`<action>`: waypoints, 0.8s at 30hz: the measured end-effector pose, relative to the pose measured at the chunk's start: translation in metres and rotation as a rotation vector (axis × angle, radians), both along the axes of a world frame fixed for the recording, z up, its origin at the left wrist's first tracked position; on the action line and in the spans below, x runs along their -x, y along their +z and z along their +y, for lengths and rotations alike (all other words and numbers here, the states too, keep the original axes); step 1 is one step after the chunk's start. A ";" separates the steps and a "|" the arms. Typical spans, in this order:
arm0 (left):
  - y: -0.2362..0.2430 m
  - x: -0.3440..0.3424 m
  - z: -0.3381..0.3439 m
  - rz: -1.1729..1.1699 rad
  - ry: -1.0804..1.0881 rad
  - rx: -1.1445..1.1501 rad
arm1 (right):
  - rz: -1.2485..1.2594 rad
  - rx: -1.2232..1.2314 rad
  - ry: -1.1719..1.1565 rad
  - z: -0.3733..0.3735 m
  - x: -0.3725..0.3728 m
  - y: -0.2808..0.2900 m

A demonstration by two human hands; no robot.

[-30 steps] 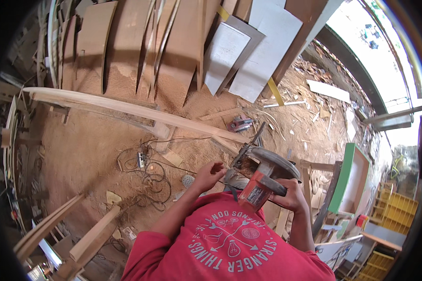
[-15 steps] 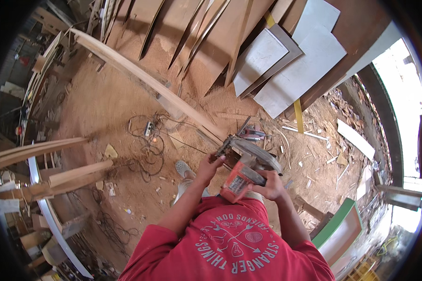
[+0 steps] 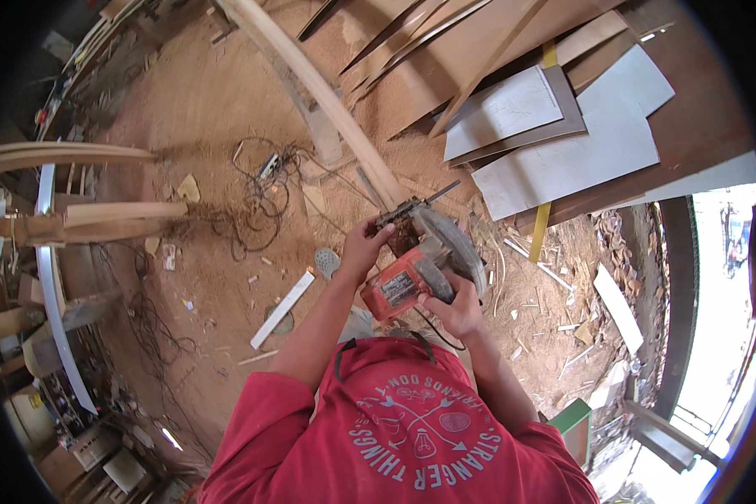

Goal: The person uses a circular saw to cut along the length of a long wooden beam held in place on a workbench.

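Saw (image 3: 392, 286) is gripped at its handle (image 3: 434, 280) by the right hand (image 3: 457, 308); left hand (image 3: 364, 249) touches its base (image 3: 401, 216), grip unclear; accidental starting could cut those fingers (image 3: 384, 233).

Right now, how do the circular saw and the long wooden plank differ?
The circular saw is red and grey; the long wooden plank is pale brown. The saw is compact, while the plank is long and narrow. The saw is gripped by the right hand; the plank is held by neither hand.
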State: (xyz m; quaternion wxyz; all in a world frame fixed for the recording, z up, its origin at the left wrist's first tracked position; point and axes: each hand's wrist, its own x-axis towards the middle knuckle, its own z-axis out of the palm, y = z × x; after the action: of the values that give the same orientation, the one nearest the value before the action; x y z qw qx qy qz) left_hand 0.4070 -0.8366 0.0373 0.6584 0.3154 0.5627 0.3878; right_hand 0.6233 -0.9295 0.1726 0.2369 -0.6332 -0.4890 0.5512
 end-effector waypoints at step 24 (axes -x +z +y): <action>-0.040 0.017 0.018 -0.106 0.133 -0.092 | 0.286 0.164 -0.119 0.026 0.034 -0.004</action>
State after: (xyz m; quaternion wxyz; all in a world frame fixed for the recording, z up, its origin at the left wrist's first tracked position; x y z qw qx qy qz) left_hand 0.3900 -0.8182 -0.0022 0.6449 0.2865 0.5282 0.4723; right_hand 0.5896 -0.9032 0.1686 0.2840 -0.5932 -0.3654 0.6587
